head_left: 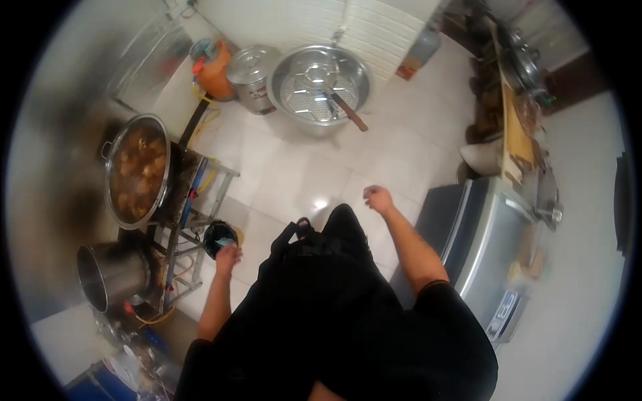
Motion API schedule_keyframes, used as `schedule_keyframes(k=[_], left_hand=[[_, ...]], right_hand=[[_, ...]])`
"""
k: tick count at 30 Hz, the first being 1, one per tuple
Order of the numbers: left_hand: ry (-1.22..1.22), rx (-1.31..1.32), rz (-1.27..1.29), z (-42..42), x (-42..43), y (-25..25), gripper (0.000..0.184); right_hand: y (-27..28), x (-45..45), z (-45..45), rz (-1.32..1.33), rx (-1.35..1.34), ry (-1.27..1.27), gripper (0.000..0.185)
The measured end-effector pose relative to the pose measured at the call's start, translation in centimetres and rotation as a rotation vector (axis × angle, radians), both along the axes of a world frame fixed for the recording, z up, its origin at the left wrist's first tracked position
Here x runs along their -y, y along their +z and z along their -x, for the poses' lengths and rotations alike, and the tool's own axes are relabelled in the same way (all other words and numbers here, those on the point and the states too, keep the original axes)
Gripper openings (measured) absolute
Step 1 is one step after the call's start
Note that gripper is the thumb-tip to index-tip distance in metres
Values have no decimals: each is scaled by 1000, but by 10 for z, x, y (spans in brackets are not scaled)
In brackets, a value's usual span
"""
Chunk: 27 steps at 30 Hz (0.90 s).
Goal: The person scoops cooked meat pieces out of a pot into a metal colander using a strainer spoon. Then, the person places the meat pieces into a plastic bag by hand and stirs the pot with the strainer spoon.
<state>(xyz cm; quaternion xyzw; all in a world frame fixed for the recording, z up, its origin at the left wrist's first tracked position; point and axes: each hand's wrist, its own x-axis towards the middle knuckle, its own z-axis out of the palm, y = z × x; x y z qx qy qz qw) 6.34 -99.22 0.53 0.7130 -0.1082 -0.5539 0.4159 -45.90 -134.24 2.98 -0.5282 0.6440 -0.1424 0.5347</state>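
My left hand (229,256) hangs low at my side, over the edge of a black bin (212,248) by the stove stand. Something teal shows beside its fingers; whether it lies in the bin or touches the hand is unclear. My right hand (378,199) is held out in front of me over the tiled floor, fingers loosely bent and apart, holding nothing. To the left, a wide pan (139,172) of brown stew with chunks sits on the stove stand (179,230). A tall steel pot (110,277) stands nearer to me on the same stand.
By the far wall are a large metal basin (277,93) holding a perforated rack and a wooden-handled tool (349,112), a lidded steel pot (251,79) and an orange container (215,75). A steel appliance (491,234) stands to my right, beside a shelf with cookware. Yellow hose (212,120) runs near the stove.
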Motion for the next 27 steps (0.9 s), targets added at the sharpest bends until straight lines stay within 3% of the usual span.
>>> schedule_keyframes(k=[3,5,6,9,10,11,12,13,14,15,17,18,20,21,23,25,26,27], left_hand=[[61,99,3,-3,83,72,32],[160,172,-2,4,106,94,38],[187,198,-53,8,107,92,39],[338,171,-126,35,40,45,30],[226,28,-268,37,-8,17,31],[-135,254,-493,65,-50,-17,23],[-363,315,-577,100,-61,6,24],[-385,300,-601,129,-57,31,24],[-337,255,-619,155,-48,46,24],[-277,214,-636,181,-39,57,24],[-174,150,-656,220,-29,67,24],[-123,121,-662,238,-18,72,24],[-39,87,-673,264,-5,80,25],[-3,74,-676,276,1,81,25],[56,58,-669,292,7,74,25],[112,46,-641,304,16,70,25],[152,52,-617,309,20,70,25],[188,63,-579,316,19,64,25]], right_hand=[[-27,110,-13,303,-277,68,33],[-16,174,-30,346,-441,74,40],[-33,213,-31,315,-480,96,56],[-44,288,-59,266,-619,46,69],[-51,307,-63,180,-600,63,78],[-72,328,-68,164,-591,81,78],[-118,345,-68,38,-504,104,74],[-159,359,-65,-92,-423,125,69],[-185,379,-58,-442,-106,197,55],[-172,386,-66,-454,-115,217,55],[-101,390,-77,-845,315,88,47],[-70,401,-72,-853,283,111,47],[-35,424,-92,-1004,484,135,62],[-38,435,-101,-1013,468,162,62],[-56,446,-115,-1048,685,66,61],[-64,445,-122,-1025,584,-33,46],[-92,440,-117,-997,615,-17,33],[-83,433,-119,-949,564,52,29]])
